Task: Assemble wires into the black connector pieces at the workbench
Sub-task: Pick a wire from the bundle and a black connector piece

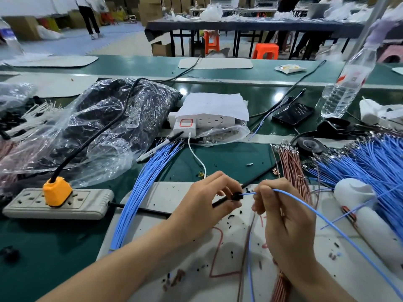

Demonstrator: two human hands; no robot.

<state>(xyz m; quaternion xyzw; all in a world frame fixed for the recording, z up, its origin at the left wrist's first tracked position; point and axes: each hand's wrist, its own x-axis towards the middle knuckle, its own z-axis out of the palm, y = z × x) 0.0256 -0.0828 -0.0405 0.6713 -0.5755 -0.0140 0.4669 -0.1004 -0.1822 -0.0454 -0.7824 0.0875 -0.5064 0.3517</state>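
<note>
A small black connector piece (237,196) is being pinched between the thumb and fingertips of the left hand (207,199), just above a white mat (196,269) near the middle of the table (54,247). A blue wire (305,205) is being pinched by the curled fingers of the right hand (283,212), and its tip is being held right at the side of the black connector piece. The rest of the blue wire is being trailed off to the right and down past the wrist. A thin black cable (257,179) is being seen lying across the mat under both hands, and the mat is being dotted by little black bits. A bundle of blue wires (139,192) is being laid out just left of the mat. A bunch of pink wires (294,168) is being kept just beyond the right hand, and a big heap of blue wires (375,166) is being spread at the far right. A grey power strip (87,203) is being rested on the table well to the left, and an orange plug (57,189) is being held in it. Behind it, a clear plastic bag (98,127) is being filled by dark parts. Farther back, a white socket block (205,120), a black phone (293,113) and a water bottle (346,83) are being kept on the table.
</note>
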